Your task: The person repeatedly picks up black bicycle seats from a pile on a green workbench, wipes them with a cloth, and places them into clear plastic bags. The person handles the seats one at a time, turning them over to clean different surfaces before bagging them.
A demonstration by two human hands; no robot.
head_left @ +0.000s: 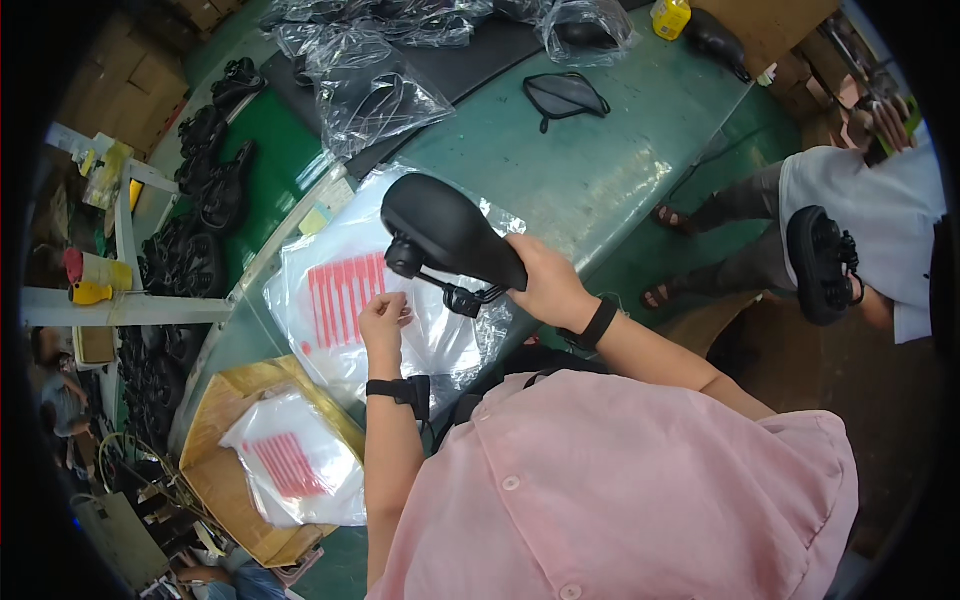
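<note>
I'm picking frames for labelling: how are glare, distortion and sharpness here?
Head view: fisheye bends the table edge and blacks out the corners; glare streaks the clear bags; the black seat in the right hand and the left hand look sharp; the rim is softer.

Saddle [445,228] above bag stack [340,300] on table [600,170]; carton [215,400] left.

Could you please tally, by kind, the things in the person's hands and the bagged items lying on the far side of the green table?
Black bicycle saddle in the right hand: 1
Clear plastic bag with red print pinched by the left hand: 1
Bagged black items at the far side: 2 clearly countable
Total: 4
</note>
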